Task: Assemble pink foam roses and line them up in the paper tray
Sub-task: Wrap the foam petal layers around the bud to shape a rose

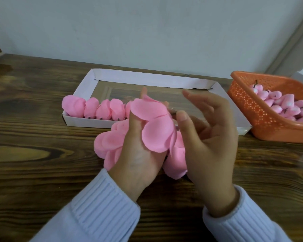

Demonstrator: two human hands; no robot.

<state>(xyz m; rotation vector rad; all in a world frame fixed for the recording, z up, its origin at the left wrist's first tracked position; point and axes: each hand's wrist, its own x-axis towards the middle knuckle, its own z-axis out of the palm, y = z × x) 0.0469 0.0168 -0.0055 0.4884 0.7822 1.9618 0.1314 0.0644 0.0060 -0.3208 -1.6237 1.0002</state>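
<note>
**Left hand holding pink petals in front of the paper tray**

The person's left hand [138,154] is lying palm up above the wooden table [42,137] and is grasping a flat petal piece [152,123] of pink foam. The left thumb [134,122] is pressing on top of the piece while the fingers are supporting it from below. One fingertip is showing behind its far edge.

The right hand [212,137] is standing just beside the piece, on its right side, with the palm turned to the left. Its fingers are loosely spread and relaxed, and they are gripping nothing. The right thumb [182,117] is sitting close to the edge of the petals, but it is not clear if it is touching them.

More loose petals [108,142] are lying in a pile on the table under both hands.

The paper tray [147,78] is lying on the table behind the hands, with its long side facing the person. Finished roses [98,110] are sitting side by side along its near wall, starting at the left end and touching each other. The row is going behind the held piece, so the number is not clear.

An orange basket [248,105] is standing just beside the right end of the tray. It is holding many pink buds [287,107] with dark stems. Pale blue ribbed sleeves [98,206] are covering both wrists.
</note>
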